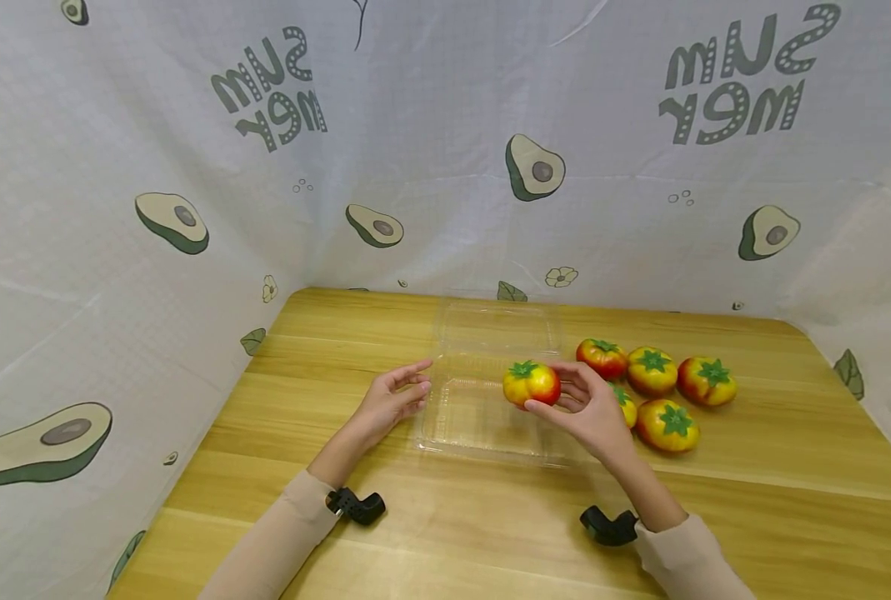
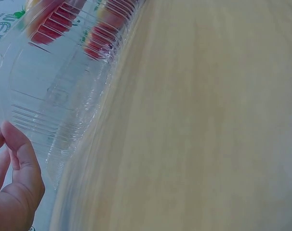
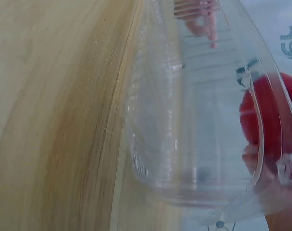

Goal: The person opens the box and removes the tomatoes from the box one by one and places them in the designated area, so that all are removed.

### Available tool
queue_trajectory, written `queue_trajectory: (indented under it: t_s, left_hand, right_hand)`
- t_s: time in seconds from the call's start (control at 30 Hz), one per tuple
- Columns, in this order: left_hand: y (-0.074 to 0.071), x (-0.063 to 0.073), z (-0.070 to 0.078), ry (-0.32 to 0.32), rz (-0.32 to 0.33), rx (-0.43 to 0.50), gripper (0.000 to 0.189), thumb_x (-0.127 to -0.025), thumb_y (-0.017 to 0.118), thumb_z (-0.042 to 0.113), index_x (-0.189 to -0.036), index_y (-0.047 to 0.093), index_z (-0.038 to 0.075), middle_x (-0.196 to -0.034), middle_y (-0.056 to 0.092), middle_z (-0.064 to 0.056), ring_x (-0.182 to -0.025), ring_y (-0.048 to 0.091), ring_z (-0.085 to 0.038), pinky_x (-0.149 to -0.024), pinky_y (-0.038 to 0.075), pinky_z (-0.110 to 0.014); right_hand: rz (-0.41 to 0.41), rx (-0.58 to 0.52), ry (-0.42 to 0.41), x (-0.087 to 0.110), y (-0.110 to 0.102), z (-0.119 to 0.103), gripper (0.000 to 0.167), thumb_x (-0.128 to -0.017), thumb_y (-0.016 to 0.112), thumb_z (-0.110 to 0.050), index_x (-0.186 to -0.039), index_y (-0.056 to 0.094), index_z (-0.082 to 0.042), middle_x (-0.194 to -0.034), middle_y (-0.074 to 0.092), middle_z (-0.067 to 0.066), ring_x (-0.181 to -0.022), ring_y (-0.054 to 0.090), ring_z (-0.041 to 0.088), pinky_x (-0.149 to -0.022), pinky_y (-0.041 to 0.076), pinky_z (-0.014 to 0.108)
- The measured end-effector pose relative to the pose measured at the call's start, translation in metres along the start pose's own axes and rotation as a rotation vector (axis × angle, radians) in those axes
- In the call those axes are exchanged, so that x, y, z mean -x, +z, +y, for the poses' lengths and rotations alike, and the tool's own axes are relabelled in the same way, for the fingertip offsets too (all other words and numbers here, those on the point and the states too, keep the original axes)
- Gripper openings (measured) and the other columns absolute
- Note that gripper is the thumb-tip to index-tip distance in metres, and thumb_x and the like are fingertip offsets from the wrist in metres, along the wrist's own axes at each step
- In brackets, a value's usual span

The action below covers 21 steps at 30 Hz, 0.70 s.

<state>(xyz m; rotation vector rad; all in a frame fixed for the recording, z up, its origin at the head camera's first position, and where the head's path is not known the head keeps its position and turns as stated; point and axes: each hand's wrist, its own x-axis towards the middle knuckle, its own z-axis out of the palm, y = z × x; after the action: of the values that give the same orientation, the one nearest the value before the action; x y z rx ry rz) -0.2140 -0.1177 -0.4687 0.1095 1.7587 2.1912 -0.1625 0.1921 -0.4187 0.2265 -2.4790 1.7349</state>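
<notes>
A red-and-yellow tomato with a green star-shaped top is held between the thumb and fingers of my right hand, above the right part of a clear plastic clamshell container. The container lies open on the table, its lid folded back towards the wall. My left hand is at the container's left side. Up close in the left wrist view, thumb and forefinger of that hand pinch the rim. In the right wrist view, the tomato shows red behind the clear plastic wall.
Several more tomatoes sit grouped on the wooden table right of the container, partly behind my right hand. A white cloth printed with avocados hangs around the back and sides. Black wrist cameras sit on both wrists.
</notes>
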Motion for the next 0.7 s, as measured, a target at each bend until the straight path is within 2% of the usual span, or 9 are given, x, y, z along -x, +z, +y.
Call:
queue_trajectory:
  t_s: [0.17, 0.4, 0.53, 0.7]
  left_hand:
    - [0.000, 0.000, 0.000, -0.001, -0.006, -0.002, 0.051, -0.098, 0.061, 0.000, -0.147, 0.047, 0.001, -0.114, 0.053, -0.009, -0.085, 0.059, -0.011, -0.075, 0.055, -0.018]
    - [0.000, 0.000, 0.001, 0.001, -0.012, 0.004, 0.051, -0.098, 0.061, 0.000, -0.147, 0.047, 0.001, -0.114, 0.052, -0.009, -0.085, 0.059, -0.012, -0.075, 0.055, -0.018]
    - [0.000, 0.001, 0.001, 0.000, -0.012, 0.003, 0.051, -0.098, 0.061, 0.000, -0.147, 0.047, 0.001, -0.115, 0.053, -0.009, -0.085, 0.059, -0.011, -0.075, 0.055, -0.018]
    - [0.000, 0.001, 0.002, 0.004, -0.012, -0.004, 0.050, -0.098, 0.061, 0.000, -0.147, 0.048, 0.002, -0.114, 0.053, -0.009, -0.086, 0.060, -0.011, -0.076, 0.056, -0.019]
  right_hand:
    - [0.013, 0.025, -0.004, 0.002, -0.008, 0.001, 0.059, -0.082, 0.085, -0.016, -0.131, 0.055, 0.001, -0.126, 0.062, 0.018, -0.109, 0.064, 0.027, -0.085, 0.053, 0.016]
    - [0.025, -0.012, -0.011, 0.005, -0.017, 0.005, 0.058, -0.083, 0.083, -0.009, -0.131, 0.054, 0.003, -0.127, 0.059, 0.020, -0.102, 0.062, 0.001, -0.084, 0.053, 0.015]
    - [0.046, -0.010, -0.034, 0.006, -0.023, 0.009, 0.055, -0.083, 0.083, -0.007, -0.129, 0.055, 0.004, -0.123, 0.060, 0.017, -0.099, 0.062, -0.002, -0.082, 0.053, 0.015]
    - [0.057, -0.007, -0.042, 0.008, -0.033, 0.013, 0.053, -0.084, 0.081, -0.006, -0.129, 0.055, 0.003, -0.119, 0.061, 0.005, -0.100, 0.062, -0.001, -0.083, 0.053, 0.014]
